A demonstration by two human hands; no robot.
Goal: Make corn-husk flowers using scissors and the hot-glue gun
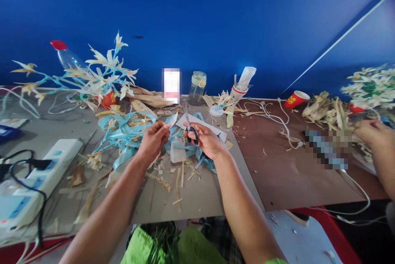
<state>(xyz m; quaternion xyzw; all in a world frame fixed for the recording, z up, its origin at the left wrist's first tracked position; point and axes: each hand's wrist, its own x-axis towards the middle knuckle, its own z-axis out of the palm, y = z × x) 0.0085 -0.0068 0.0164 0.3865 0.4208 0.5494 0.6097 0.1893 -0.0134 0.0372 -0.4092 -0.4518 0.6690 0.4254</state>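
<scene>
My left hand [154, 137] pinches a small pale piece of corn husk [173, 121] between thumb and fingertips, its pointed end up and to the right. Just right of it, my right hand [208, 138] holds a pair of scissors [187, 116] with black handles, blades pointing up. The blades are apart from the husk piece. Beneath my hands lie tangled light-blue ribbon [123, 136], a white sheet [212, 127] and a translucent plastic piece [178, 151]. Husk scraps [165, 182] are strewn over the grey board in front of me.
Husk flowers on blue stems [105, 64] spread at the back left, near a red-capped bottle [66, 56]. A glass jar [196, 88] stands at the back. A power strip [46, 177] with cords lies left. At right are a red paper cup [296, 99] and another person's hand [375, 136].
</scene>
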